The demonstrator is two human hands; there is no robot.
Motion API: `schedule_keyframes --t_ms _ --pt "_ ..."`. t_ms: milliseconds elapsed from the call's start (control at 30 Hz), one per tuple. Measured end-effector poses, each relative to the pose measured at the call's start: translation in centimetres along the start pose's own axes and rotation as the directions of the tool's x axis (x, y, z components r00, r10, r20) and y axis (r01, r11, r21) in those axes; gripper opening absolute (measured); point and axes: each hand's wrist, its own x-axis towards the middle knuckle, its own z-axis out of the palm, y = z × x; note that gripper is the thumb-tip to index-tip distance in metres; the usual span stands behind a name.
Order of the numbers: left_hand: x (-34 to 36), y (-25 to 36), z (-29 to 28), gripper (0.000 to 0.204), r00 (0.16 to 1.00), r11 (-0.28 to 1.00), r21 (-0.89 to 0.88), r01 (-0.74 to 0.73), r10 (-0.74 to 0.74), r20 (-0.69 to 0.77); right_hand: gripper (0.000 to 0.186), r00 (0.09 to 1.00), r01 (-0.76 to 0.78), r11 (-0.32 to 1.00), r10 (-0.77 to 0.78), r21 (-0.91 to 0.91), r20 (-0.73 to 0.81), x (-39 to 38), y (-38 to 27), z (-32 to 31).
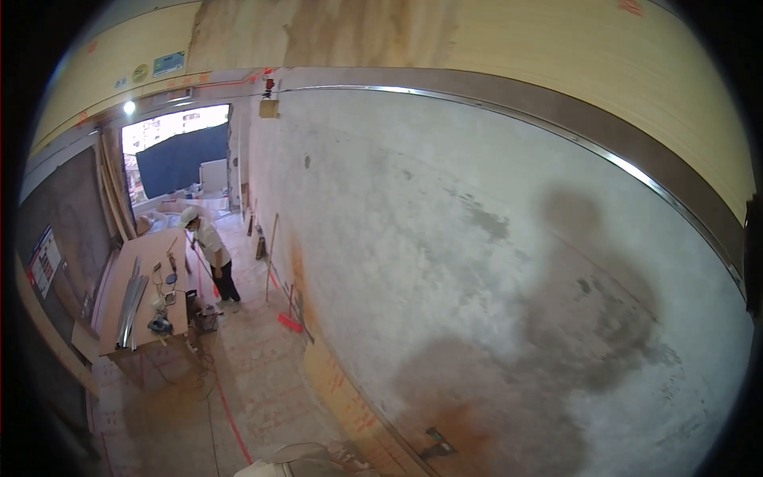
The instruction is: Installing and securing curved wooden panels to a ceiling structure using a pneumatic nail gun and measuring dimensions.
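Neither of my hands is in view. Closest to me rises a grey plastered wall, with a soft dark shadow spread over its right half. Along its top runs a shiny metal channel, below pale wooden ceiling boards. A rounded beige shape cuts into the bottom edge; what it is I cannot tell. At the wall's foot lies a dark tool-like object, too dim to name.
A co-worker in a white cap stoops with a long stick beside a wooden worktable. Metal strips and a power tool lie on it. Cables trail across the floor. A red broom leans by the wall; long boards lie along it.
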Motion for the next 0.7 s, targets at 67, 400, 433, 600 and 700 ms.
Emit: schedule_keyframes --t_ms 67,400,433,600,700 --pt "-3.0 0.8 -4.6 0.053 1.000 1.000 0.016 -0.002 0.003 -0.005 0.039 1.000 -0.018 0.999 0.017 0.033 0.008 2.0 -2.9 4.3" --pt "-11.3 5.9 -15.5 0.061 0.992 0.971 0.220 0.092 -0.109 0.069 0.039 0.968 -0.216 0.951 0.238 0.220 -0.078 1.2 -12.6 16.8" --pt "-11.3 6.8 -15.9 0.062 0.989 0.961 0.257 0.100 -0.124 0.076 0.039 0.960 -0.229 0.942 0.260 0.247 -0.100 1.0 -13.0 17.5" --pt "-8.7 8.8 -13.8 0.066 0.974 0.909 0.399 0.123 -0.187 0.125 0.039 0.913 -0.293 0.889 0.370 0.352 -0.174 -1.8 -12.6 17.7" --pt "-6.3 9.1 -11.6 0.069 0.966 0.883 0.454 0.118 -0.208 0.155 0.040 0.886 -0.322 0.860 0.421 0.396 -0.193 -3.3 -11.4 16.2"
